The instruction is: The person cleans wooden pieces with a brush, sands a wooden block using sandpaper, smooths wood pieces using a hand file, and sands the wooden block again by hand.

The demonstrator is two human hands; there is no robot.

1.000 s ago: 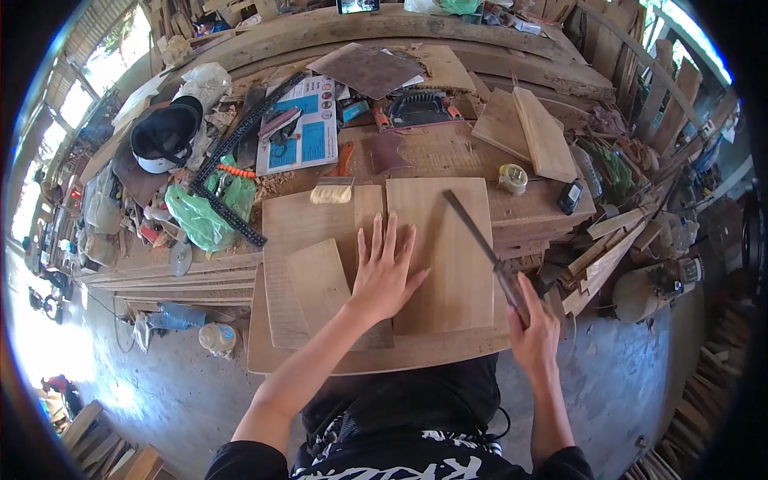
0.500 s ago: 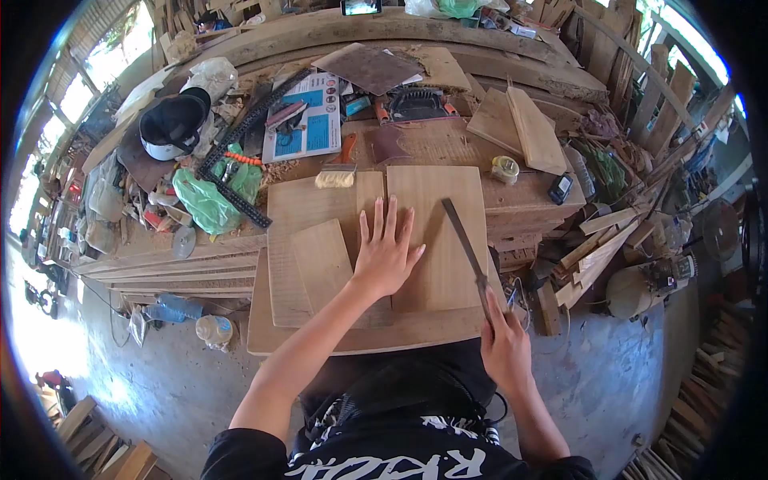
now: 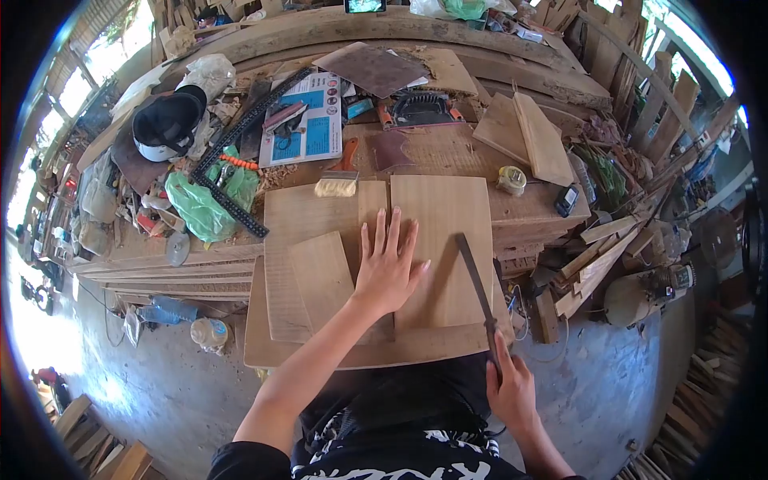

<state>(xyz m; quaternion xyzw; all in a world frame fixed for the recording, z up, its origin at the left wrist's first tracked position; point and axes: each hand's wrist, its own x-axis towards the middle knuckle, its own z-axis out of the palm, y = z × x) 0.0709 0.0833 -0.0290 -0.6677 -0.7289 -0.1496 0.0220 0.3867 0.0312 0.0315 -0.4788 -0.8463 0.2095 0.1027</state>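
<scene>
My left hand (image 3: 388,268) lies flat with fingers spread across the inner edges of two wooden boards, the left board (image 3: 280,216) and the right board (image 3: 440,208). My right hand (image 3: 510,380) is wrapped round the handle of a long dark file (image 3: 475,276). The file's blade points up and slightly left, over the right board's right side. A smaller wood piece (image 3: 320,268) rests on the left board, left of my left hand. Under the boards a larger curved board (image 3: 260,340) shows its rim. A brush (image 3: 337,184) lies at the left board's top edge.
Beyond the boards are a tape measure (image 3: 512,180), a black square (image 3: 228,204), a green bag (image 3: 196,208), a cap (image 3: 166,126), a blue-white box (image 3: 320,128) and two wood offcuts (image 3: 544,148). Scrap wood (image 3: 600,276) and a tank (image 3: 636,298) stand at right.
My right hand has moved down and toward me with the file, whose tip is now lower over the right board. My left hand keeps its place on the boards. The view has shifted slightly.
</scene>
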